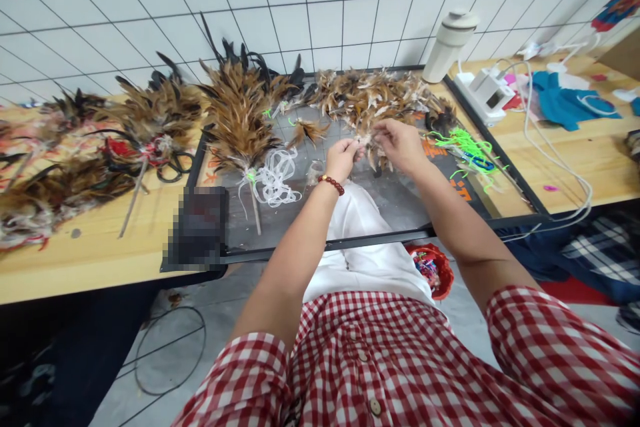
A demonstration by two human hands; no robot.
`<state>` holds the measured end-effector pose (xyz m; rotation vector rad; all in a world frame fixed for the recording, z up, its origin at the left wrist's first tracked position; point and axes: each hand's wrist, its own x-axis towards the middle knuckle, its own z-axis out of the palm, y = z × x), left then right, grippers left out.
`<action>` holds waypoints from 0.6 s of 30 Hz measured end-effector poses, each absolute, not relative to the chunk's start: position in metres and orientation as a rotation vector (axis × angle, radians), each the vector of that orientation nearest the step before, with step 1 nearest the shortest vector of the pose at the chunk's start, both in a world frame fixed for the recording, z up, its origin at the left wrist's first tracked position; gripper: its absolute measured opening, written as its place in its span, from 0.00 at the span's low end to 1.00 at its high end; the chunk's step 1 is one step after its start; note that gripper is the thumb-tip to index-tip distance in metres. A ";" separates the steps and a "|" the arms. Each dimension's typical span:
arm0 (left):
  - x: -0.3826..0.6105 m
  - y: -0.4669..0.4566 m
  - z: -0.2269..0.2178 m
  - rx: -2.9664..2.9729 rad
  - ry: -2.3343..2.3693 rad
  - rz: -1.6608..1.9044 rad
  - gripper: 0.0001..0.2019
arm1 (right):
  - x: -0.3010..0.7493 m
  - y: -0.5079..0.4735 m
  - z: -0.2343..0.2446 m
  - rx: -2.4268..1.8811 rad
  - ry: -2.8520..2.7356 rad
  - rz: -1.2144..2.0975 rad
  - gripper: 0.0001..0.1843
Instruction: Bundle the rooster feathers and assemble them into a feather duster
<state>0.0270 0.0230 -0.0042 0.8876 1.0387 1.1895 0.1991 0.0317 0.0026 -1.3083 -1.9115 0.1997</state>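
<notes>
My left hand (344, 159), with a red bead bracelet (332, 184) on its wrist, is closed in a pinch on the pale quill end of a small tuft of brown feathers. Right beside it, my right hand (400, 145) has its fingers bent together at the same feathers (379, 159), partly hiding them. Behind both hands lies a long heap of loose brown feathers (370, 95). To the left is a feather duster (240, 120) on a wooden stick, and white plastic strips (279, 177) lie beside it. A small loose feather bunch (306, 131) sits between duster and hands.
More feather dusters (155, 110) and black scissors (175, 167) lie on the left. Bright green strings (467, 147), a white bottle (450, 43) and a power strip (483, 97) with cables stand right. A black-framed board (400, 210) is beneath my hands; a red basket (443, 273) stands below.
</notes>
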 end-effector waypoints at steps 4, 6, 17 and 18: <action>0.025 0.024 0.000 0.802 1.014 1.274 0.12 | 0.203 0.041 -0.007 -1.318 -1.655 0.380 0.14; 0.024 0.023 0.001 0.822 1.006 1.280 0.12 | 0.199 0.042 -0.007 -1.223 -1.585 0.547 0.17; 0.028 0.021 -0.007 0.901 0.964 1.289 0.09 | 0.190 0.031 0.007 -1.095 -1.785 0.521 0.29; 0.027 0.022 -0.007 0.900 0.982 1.309 0.08 | 0.191 0.030 0.008 -1.067 -1.829 0.520 0.30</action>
